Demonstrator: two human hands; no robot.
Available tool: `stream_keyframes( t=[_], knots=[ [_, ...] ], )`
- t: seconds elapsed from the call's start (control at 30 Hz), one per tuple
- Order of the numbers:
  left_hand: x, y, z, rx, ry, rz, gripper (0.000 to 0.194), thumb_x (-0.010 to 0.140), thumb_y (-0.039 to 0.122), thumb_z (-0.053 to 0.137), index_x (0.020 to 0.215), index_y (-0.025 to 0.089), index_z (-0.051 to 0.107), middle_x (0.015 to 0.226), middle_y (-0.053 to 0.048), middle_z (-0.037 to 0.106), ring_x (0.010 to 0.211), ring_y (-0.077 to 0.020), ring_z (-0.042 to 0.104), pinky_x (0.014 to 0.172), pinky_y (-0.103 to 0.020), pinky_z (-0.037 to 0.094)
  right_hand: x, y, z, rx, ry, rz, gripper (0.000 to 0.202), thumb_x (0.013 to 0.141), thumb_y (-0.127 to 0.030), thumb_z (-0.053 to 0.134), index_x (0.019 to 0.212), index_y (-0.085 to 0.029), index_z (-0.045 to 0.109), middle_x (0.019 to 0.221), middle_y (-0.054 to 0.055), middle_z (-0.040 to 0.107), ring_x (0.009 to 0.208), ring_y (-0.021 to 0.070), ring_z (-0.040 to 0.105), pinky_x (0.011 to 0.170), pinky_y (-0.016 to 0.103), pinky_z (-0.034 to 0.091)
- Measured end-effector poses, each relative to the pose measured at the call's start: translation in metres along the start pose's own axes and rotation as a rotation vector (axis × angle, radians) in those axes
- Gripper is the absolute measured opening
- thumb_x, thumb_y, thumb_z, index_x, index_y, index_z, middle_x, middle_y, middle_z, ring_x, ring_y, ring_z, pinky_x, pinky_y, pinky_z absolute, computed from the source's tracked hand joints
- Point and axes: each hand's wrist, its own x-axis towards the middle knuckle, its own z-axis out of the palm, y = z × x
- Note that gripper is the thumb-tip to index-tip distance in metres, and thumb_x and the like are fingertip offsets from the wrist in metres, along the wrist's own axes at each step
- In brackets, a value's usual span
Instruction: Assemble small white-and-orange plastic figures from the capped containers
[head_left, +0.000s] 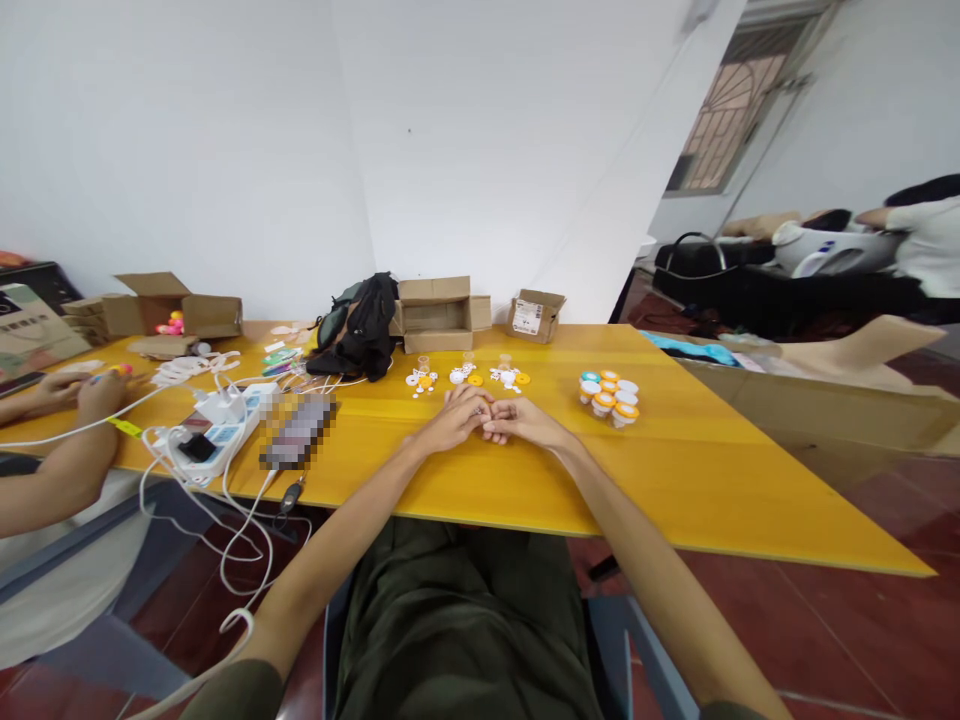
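Both my hands meet over the yellow table (675, 480), fingers curled and touching. My left hand (456, 418) is closed, its fingertips bent toward the other hand. My right hand (523, 422) is closed as well, thumb and fingers pinched against the left. Whatever lies between them is hidden or too small to name. Just beyond my fingers are small piles of white parts (457, 377), an orange disc (523, 379) and several small clear cups (505, 360). To the right, small clear containers (602, 403) stand in a cluster with orange, teal and white lids.
Left of me lie a power strip (232, 430) with tangled white cables, a phone-like device (300, 432) and a black bag (360, 325). Cardboard boxes (437, 312) stand along the wall. Another person's hands (105, 392) work at far left.
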Motion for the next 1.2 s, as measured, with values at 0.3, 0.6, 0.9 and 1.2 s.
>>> stream_keyframes(
  t=[0.3,0.6,0.9,1.2],
  knots=[
    [-0.0020,-0.0013,0.0016,0.000,-0.009,0.008,0.028,0.103,0.041,0.038,0.091,0.024,0.058,0.124,-0.006,0.060,0.119,-0.0232,0.046,0.108,-0.043,0.033,0.0019,0.0043,-0.0025,0.006,-0.025,0.006,0.049,0.058,-0.058,0.088,0.075,-0.016,0.069,0.073,0.004,0.074,0.060,0.0115,0.065,0.064,0.027,0.057],
    [-0.0011,-0.0024,-0.0011,0.056,0.053,-0.003,0.030,0.103,0.040,0.038,0.091,0.024,0.061,0.123,-0.006,0.061,0.120,-0.0229,0.045,0.109,-0.042,0.032,0.0020,0.0079,-0.0050,-0.018,-0.004,0.021,0.046,0.058,-0.054,0.088,0.077,-0.017,0.067,0.071,0.003,0.072,0.060,0.0120,0.063,0.062,0.027,0.055],
    [-0.0035,-0.0011,-0.0033,0.223,0.036,0.024,0.021,0.097,0.024,0.050,0.087,0.023,0.068,0.126,-0.007,0.058,0.124,-0.0268,0.043,0.107,-0.046,0.034,-0.0037,0.0016,-0.0101,-0.190,0.070,0.033,0.039,0.059,-0.049,0.084,0.077,-0.019,0.066,0.067,-0.002,0.065,0.056,0.0108,0.053,0.054,0.025,0.044],
    [-0.0045,0.0021,-0.0079,0.306,-0.040,0.043,0.018,0.087,0.013,0.058,0.080,0.022,0.073,0.125,-0.008,0.058,0.124,-0.0299,0.041,0.105,-0.049,0.035,0.0010,0.0082,-0.0102,-0.340,0.032,-0.029,0.036,0.060,-0.051,0.080,0.074,-0.019,0.069,0.061,-0.004,0.056,0.061,0.0132,0.047,0.060,0.028,0.038]
  ],
)
